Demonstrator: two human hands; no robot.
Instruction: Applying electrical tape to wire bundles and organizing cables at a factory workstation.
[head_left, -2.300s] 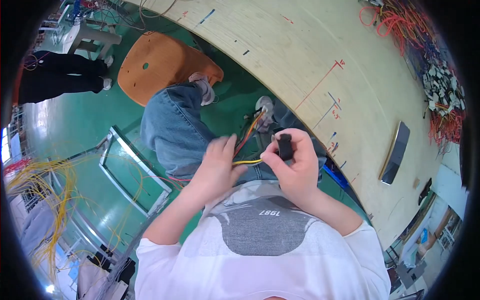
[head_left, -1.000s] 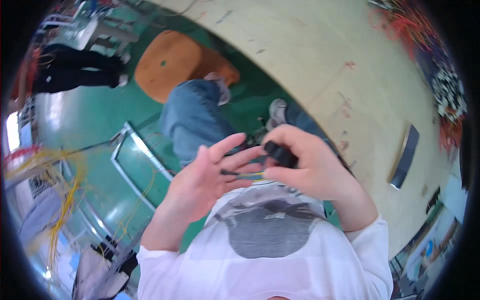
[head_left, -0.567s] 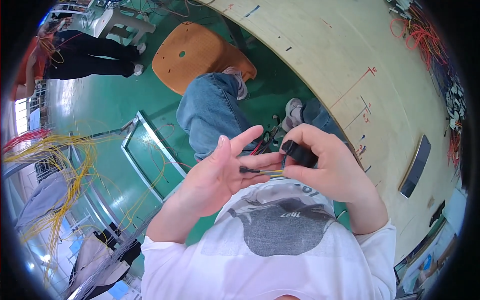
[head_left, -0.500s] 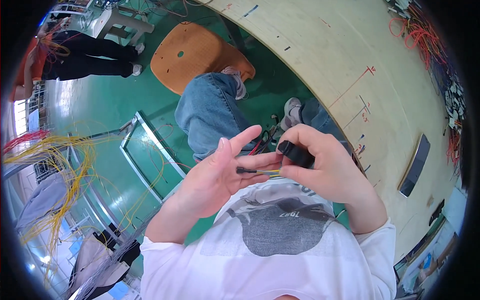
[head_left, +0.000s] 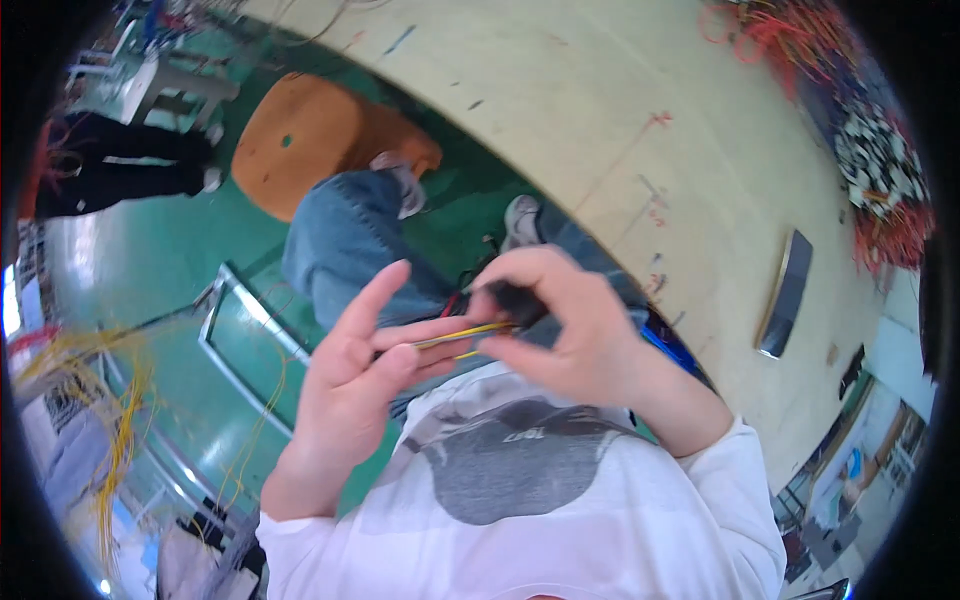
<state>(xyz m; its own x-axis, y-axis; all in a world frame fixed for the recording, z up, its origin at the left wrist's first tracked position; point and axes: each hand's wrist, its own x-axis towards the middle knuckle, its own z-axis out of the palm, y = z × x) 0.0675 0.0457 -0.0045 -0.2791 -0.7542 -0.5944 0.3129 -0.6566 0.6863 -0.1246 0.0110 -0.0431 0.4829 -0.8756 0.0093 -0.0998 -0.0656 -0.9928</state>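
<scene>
Yellow wires (head_left: pixel 462 334) (blurred) now show longer between the hands (head_left: pixel 345 395) (head_left: pixel 580 325).

L fingers (head_left: pixel 382 296): thumb prev. spread, now bent in twd yellow wires (head_left: pixel 462 334); more wire length showing.

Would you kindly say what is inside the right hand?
The right hand holds a blurred, chunky black piece; thin yellow wires run toward the left hand. Fingers hide part of that piece and any connection.
</scene>
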